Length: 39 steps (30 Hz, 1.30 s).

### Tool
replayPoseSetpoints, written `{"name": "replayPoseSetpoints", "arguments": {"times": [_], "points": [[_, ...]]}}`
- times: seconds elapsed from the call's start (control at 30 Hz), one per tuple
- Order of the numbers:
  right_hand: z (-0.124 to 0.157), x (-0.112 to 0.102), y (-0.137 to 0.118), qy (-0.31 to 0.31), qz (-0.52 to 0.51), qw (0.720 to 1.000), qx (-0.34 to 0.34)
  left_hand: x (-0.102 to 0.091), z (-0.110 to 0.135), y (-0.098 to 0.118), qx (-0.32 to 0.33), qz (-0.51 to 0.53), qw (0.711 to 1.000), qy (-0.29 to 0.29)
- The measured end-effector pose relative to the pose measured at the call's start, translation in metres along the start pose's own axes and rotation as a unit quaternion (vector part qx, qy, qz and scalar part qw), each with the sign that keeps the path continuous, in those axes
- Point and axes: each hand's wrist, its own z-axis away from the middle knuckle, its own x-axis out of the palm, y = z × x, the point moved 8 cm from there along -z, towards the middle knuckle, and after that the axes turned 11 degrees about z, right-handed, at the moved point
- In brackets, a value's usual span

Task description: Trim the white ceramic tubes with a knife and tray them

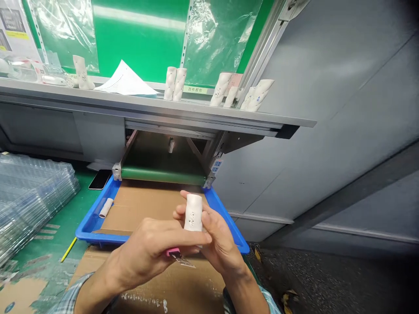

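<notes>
Left hand (157, 242) overlapping tube (193, 211), blue tray (101, 237) beyond

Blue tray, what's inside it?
Inside lie brown cardboard and, at the left, one white tube. The conveyor, left hand and right hand cover other parts, so I can't tell what's there.

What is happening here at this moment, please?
A person's right hand holds a white tube roughly upright above a blue tray, while the left hand crosses its lower end, apparently holding a pink-and-black item. Another tube lies at the tray's left side, and a small piece sits on the green belt beyond.
</notes>
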Motion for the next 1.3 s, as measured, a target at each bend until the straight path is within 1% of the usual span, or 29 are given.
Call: {"name": "replayPoseSetpoints", "arguments": {"times": [0.03, 0.1, 0.17, 0.2, 0.27, 0.33, 0.4, 0.43, 0.5, 0.57, 0.7, 0.77, 1.0, 1.17, 1.23, 1.3], "points": [[0.0, -0.001, 0.0, 0.005, -0.013, 1.0, 0.004, -0.001, 0.001, 0.0, 0.005, -0.016, 1.0, 0.009], [0.001, -0.005, -0.002, 0.025, 0.008, 0.999, -0.019, -0.013, 0.002, 0.0, -0.003, -0.067, 0.996, 0.061], [0.003, -0.009, -0.004, 0.042, 0.074, 0.995, -0.056, -0.028, 0.003, -0.003, -0.041, -0.138, 0.982, 0.122], [0.004, -0.01, -0.005, 0.053, 0.118, 0.989, -0.074, -0.035, 0.004, -0.006, -0.066, -0.166, 0.974, 0.138], [0.006, -0.012, -0.009, 0.083, 0.216, 0.966, -0.111, -0.04, 0.002, -0.01, -0.109, -0.196, 0.965, 0.133], [0.008, -0.012, -0.015, 0.106, 0.311, 0.932, -0.152, -0.037, 0.0, -0.012, -0.125, -0.21, 0.965, 0.099], [0.01, -0.009, -0.021, 0.108, 0.385, 0.898, -0.186, -0.031, -0.002, -0.012, -0.121, -0.235, 0.962, 0.065], [0.01, -0.007, -0.023, 0.104, 0.411, 0.884, -0.199, -0.029, -0.002, -0.012, -0.117, -0.253, 0.959, 0.057], [0.011, -0.005, -0.027, 0.096, 0.448, 0.861, -0.22, -0.025, -0.001, -0.01, -0.105, -0.292, 0.949, 0.054], [0.012, -0.003, -0.03, 0.088, 0.47, 0.848, -0.231, -0.023, 0.0, -0.009, -0.094, -0.329, 0.938, 0.06], [0.013, 0.001, -0.031, 0.063, 0.491, 0.836, -0.237, -0.022, 0.001, -0.007, -0.077, -0.386, 0.916, 0.074], [0.014, 0.004, -0.031, 0.05, 0.494, 0.834, -0.241, -0.022, 0.002, -0.007, -0.076, -0.398, 0.911, 0.072], [0.015, 0.005, -0.032, 0.055, 0.504, 0.827, -0.245, -0.021, 0.002, -0.01, -0.095, -0.406, 0.908, 0.051], [0.015, 0.006, -0.033, 0.064, 0.513, 0.82, -0.245, -0.019, 0.0, -0.005, -0.08, -0.433, 0.896, 0.055], [0.014, 0.005, -0.033, 0.067, 0.511, 0.821, -0.245, -0.019, -0.001, -0.006, -0.084, -0.428, 0.898, 0.051], [0.014, 0.005, -0.033, 0.069, 0.504, 0.825, -0.248, -0.017, -0.001, -0.009, -0.094, -0.408, 0.907, 0.039]]}}
